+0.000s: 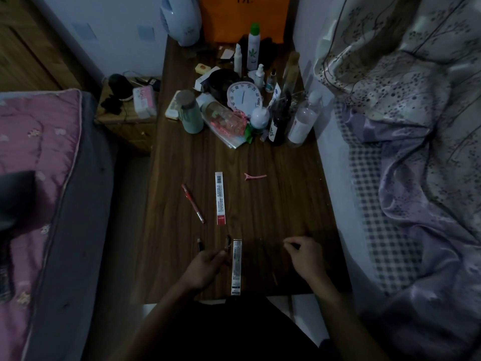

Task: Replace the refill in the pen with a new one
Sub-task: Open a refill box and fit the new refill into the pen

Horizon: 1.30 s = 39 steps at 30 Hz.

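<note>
The dark pen (228,242) is gripped in the curled left hand (205,267), just left of the dark refill packet (236,267); right of it, the right hand (304,254) is curled, its hold cannot be told; the barrel should be kept steady.

I'm in a bedroom at home: my narrow wooden table (273,204) stands between two beds, a floral quilt (416,100) beyond its right edge, toiletry bottles (253,46) crowding its far end.
</note>
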Motion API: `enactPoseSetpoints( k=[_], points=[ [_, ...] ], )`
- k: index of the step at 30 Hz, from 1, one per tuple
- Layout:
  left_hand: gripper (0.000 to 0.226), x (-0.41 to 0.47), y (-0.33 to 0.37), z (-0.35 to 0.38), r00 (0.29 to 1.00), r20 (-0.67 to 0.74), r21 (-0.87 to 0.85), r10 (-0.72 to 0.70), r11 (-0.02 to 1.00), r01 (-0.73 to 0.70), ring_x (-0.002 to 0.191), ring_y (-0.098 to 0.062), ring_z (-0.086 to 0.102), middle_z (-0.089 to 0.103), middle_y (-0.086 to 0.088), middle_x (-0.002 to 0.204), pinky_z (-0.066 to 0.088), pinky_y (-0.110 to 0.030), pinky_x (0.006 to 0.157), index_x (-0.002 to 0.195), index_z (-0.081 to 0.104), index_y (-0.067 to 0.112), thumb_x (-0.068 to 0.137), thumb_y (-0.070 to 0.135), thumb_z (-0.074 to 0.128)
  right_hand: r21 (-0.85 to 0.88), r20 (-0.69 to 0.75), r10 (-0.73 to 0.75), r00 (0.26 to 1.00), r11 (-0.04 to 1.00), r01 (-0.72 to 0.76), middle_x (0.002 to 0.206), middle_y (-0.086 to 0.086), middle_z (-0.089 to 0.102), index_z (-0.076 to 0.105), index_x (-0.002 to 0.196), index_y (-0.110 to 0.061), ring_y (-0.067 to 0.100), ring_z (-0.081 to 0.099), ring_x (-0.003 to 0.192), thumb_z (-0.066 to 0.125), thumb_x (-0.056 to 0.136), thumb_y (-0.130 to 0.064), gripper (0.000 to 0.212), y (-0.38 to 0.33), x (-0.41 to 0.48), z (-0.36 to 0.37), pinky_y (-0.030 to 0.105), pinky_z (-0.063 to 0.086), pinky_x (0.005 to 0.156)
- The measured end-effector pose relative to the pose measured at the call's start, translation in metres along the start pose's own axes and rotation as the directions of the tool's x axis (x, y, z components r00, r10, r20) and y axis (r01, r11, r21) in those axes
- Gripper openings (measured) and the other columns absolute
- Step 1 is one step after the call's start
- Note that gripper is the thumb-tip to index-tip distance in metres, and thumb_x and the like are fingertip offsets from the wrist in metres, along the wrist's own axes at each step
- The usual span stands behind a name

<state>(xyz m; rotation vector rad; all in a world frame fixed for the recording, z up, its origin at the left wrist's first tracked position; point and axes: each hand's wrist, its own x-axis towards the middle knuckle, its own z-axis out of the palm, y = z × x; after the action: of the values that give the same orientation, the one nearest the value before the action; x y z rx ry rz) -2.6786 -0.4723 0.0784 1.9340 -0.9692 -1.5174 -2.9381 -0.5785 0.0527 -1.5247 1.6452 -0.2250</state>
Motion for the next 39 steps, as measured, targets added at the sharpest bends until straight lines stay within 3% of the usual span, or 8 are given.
enactPoseSetpoints(
  k=[5, 11, 16, 20, 27, 33, 36, 39],
  points=[
    [0.04, 0.003, -0.004, -0.001, 0.995, -0.089, 0.024, -0.042, 0.999, 0.044, 0.039, 0.003, 0.046, 0.055, 0.01, 0.043, 0.035, -0.013, 0.041, 0.067, 0.068, 0.022, 0.1, 0.029, 0.047, -0.141, -0.022, -0.017, 1.0, 0.99, 0.014, 0.108, -0.002, 0.071, 0.071, 0.112, -0.017, 0.011, 0.064, 0.098, 0.067, 0.092, -0.016, 0.021, 0.011, -0.001, 0.021, 0.023, 0.051, 0.083],
    [0.038, 0.002, -0.008, 0.002, 0.99, -0.1, 0.039, -0.101, 0.994, 0.105, 0.039, 0.002, 0.046, 0.053, 0.01, 0.041, 0.037, -0.028, 0.052, 0.082, 0.068, 0.003, 0.1, 0.029, 0.047, -0.28, -0.004, -0.042, 0.999, 0.959, 0.039, 0.087, -0.006, 0.069, 0.068, 0.09, -0.023, 0.011, 0.065, 0.082, 0.066, 0.09, -0.017, 0.006, 0.013, 0.004, 0.034, 0.029, 0.056, 0.072],
    [0.035, 0.001, -0.01, 0.001, 0.994, -0.092, 0.068, -0.066, 0.995, 0.073, 0.041, 0.008, 0.051, 0.06, 0.019, 0.046, 0.037, -0.021, 0.048, 0.073, 0.068, 0.021, 0.1, 0.029, 0.047, -0.32, 0.023, -0.057, 0.998, 0.945, 0.062, 0.092, -0.003, 0.068, 0.069, 0.093, -0.021, 0.014, 0.064, 0.085, 0.066, 0.089, -0.019, 0.005, 0.016, 0.007, 0.04, 0.037, 0.058, 0.075],
    [0.036, 0.004, -0.015, 0.003, 0.994, -0.09, 0.064, -0.069, 0.995, 0.075, 0.038, 0.006, 0.048, 0.058, 0.016, 0.044, 0.036, -0.022, 0.046, 0.071, 0.067, 0.021, 0.1, 0.029, 0.047, -0.284, 0.023, -0.069, 0.997, 0.956, 0.072, 0.095, -0.001, 0.069, 0.069, 0.095, -0.018, 0.016, 0.065, 0.088, 0.068, 0.088, -0.017, 0.007, 0.017, 0.007, 0.039, 0.038, 0.058, 0.077],
    [0.038, 0.004, -0.02, 0.003, 0.994, -0.098, 0.033, -0.045, 0.998, 0.049, 0.038, 0.003, 0.047, 0.055, 0.011, 0.043, 0.033, -0.013, 0.041, 0.076, 0.069, 0.013, 0.1, 0.033, 0.047, -0.218, 0.062, -0.072, 0.995, 0.972, 0.084, 0.098, -0.003, 0.068, 0.069, 0.104, -0.017, 0.008, 0.061, 0.084, 0.073, 0.086, -0.016, 0.019, 0.02, 0.002, 0.031, 0.02, 0.05, 0.07],
    [0.03, 0.004, -0.017, 0.004, 0.99, -0.093, -0.105, -0.106, 0.99, 0.096, 0.034, 0.002, 0.042, 0.054, 0.008, 0.041, 0.031, -0.016, 0.038, 0.075, 0.074, 0.02, 0.096, 0.024, 0.052, -0.154, -0.029, -0.051, 0.998, 0.987, 0.046, 0.096, -0.006, 0.067, 0.068, 0.103, -0.019, 0.01, 0.063, 0.09, 0.065, 0.09, -0.013, 0.015, 0.016, -0.013, 0.026, 0.022, 0.049, 0.076],
    [0.034, 0.003, -0.015, 0.004, 0.992, -0.079, -0.141, -0.1, 0.986, 0.088, 0.034, -0.001, 0.039, 0.05, 0.008, 0.04, 0.027, -0.017, 0.036, 0.073, 0.075, 0.027, 0.093, 0.014, 0.051, -0.079, -0.021, -0.047, 0.999, 0.996, 0.045, 0.093, -0.013, 0.064, 0.068, 0.102, -0.024, -0.001, 0.058, 0.084, 0.064, 0.092, -0.015, 0.014, 0.003, -0.02, 0.032, 0.011, 0.041, 0.07],
    [0.028, 0.001, -0.013, 0.003, 0.998, -0.029, -0.173, -0.05, 0.984, 0.044, 0.039, -0.001, 0.041, 0.051, 0.009, 0.044, 0.031, -0.017, 0.04, 0.088, 0.074, 0.024, 0.097, 0.015, 0.048, -0.025, -0.036, -0.045, 0.998, 0.999, 0.044, 0.083, -0.024, 0.057, 0.068, 0.099, -0.028, -0.01, 0.055, 0.077, 0.064, 0.093, -0.018, 0.013, -0.014, -0.023, 0.034, 0.007, 0.038, 0.063]
  ],
)
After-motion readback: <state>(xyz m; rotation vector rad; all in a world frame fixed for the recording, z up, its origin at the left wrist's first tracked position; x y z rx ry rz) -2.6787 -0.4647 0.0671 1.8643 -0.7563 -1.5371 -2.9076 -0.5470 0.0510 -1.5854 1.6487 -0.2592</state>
